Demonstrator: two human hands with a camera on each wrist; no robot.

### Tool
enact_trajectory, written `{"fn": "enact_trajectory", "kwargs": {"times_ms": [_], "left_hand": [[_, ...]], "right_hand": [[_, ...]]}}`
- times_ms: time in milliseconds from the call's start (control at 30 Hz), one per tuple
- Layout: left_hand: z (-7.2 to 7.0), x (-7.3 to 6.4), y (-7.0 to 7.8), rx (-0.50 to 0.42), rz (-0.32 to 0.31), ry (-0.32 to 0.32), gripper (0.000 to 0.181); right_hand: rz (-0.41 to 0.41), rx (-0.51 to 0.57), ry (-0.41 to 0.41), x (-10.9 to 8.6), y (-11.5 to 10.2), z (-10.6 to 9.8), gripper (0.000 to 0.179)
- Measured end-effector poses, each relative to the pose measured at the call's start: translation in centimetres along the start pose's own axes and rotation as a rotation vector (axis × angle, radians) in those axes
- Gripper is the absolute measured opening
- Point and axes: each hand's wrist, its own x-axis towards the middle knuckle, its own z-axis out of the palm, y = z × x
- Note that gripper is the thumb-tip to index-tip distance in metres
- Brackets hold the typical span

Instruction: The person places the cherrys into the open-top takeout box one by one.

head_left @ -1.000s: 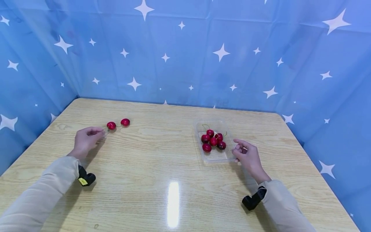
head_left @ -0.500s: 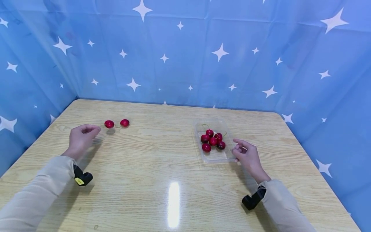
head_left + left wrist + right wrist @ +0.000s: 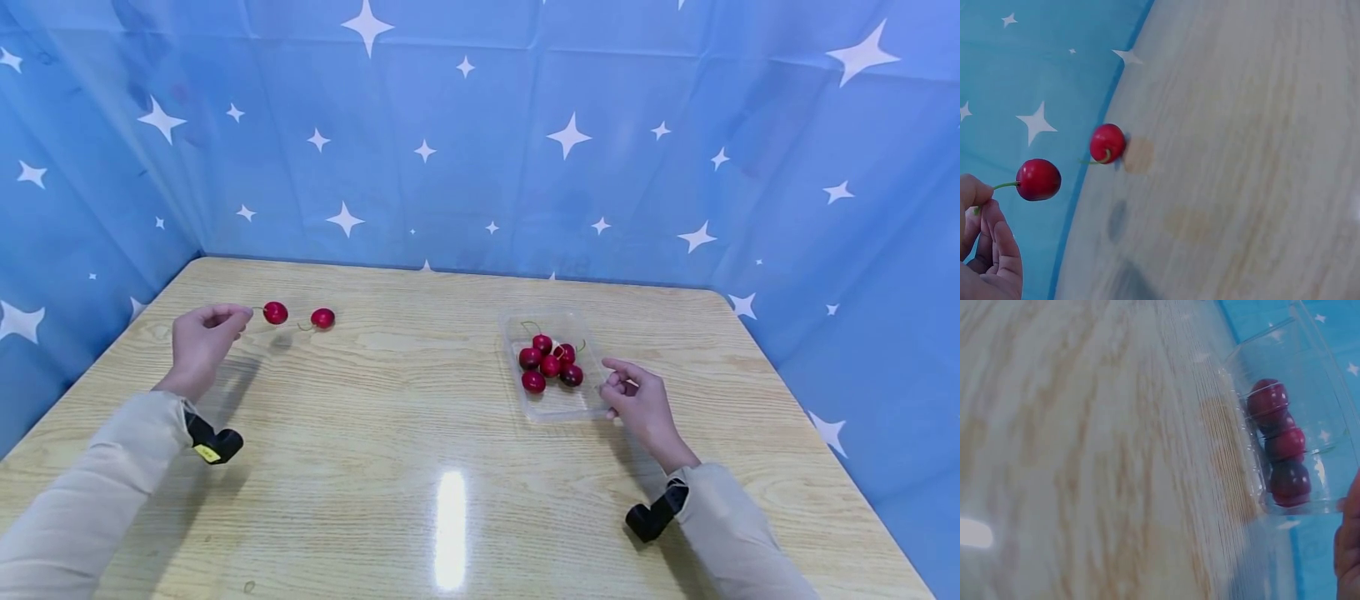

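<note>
Between thumb and forefinger, my left hand (image 3: 202, 346) pinches the green stem of a red cherry (image 3: 275, 312). This cherry hangs off the table, its shadow showing below it. A second cherry (image 3: 1108, 144) lies on the table close by, its stem curving toward my left hand. At the right side of the table, my right hand (image 3: 642, 408) grips the side of a clear plastic container (image 3: 558, 407). Several red and dark red cherries (image 3: 1288, 445) sit inside it, a few with stems showing. The right wrist view shows only part of the right hand's fingers (image 3: 1349, 544) at the container's end.
The light wood table (image 3: 375, 467) reaches to a blue star-patterned curtain (image 3: 480, 150) at the back and sides. Each wrist carries a black camera mount; the left mount (image 3: 215, 440) bears a yellow label. A bright light reflection lies on the table's front middle.
My left hand has drawn a cherry by its stem leftward and raised it off the table, away from the second cherry. The right hand and container have stayed in place.
</note>
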Motion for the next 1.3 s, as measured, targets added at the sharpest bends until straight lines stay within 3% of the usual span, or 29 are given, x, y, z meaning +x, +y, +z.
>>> {"fn": "enact_trajectory", "kwargs": {"times_ms": [33, 200, 267, 400, 500, 600, 800, 867, 967, 1300], "left_hand": [[-0.2, -0.5, 1.0, -0.009, 0.000, -0.010, 0.044], [0.2, 0.1, 1.6, -0.014, 0.026, -0.049, 0.045], [0.9, 2.1, -0.7, 0.002, 0.050, -0.047, 0.050], [1.7, 2.9, -0.8, 0.025, 0.049, -0.058, 0.052], [2.4, 2.8, -0.3, 0.024, 0.060, -0.064, 0.051], [2.8, 1.6, 1.5, 0.013, 0.070, -0.090, 0.049], [3.0, -4.0, 8.9, -0.015, 0.066, -0.186, 0.048], [3.2, -5.2, 10.5, -0.011, 0.096, -0.224, 0.047], [3.9, -6.2, 11.5, -0.011, 0.101, -0.261, 0.043], [6.0, -7.3, 11.9, 0.016, 0.159, -0.340, 0.039]], "right_hand": [[0.000, -0.002, -0.001, 0.0, 0.0, 0.0, 0.039], [-0.004, -0.012, -0.001, 0.0, 0.0, 0.0, 0.039], [-0.005, -0.014, 0.001, 0.1, 0.0, 0.0, 0.039], [-0.003, -0.011, 0.002, 0.1, 0.0, 0.0, 0.039], [-0.001, -0.012, 0.000, 0.0, 0.0, 0.0, 0.039], [0.001, -0.014, -0.002, 0.0, 0.0, 0.0, 0.039], [-0.005, -0.016, 0.001, 0.0, -0.1, 0.0, 0.038], [-0.008, -0.015, 0.003, 0.0, 0.0, 0.0, 0.038], [-0.010, -0.013, 0.004, 0.1, 0.0, 0.0, 0.038], [-0.007, -0.003, 0.008, 0.1, 0.0, 0.0, 0.038]]}}
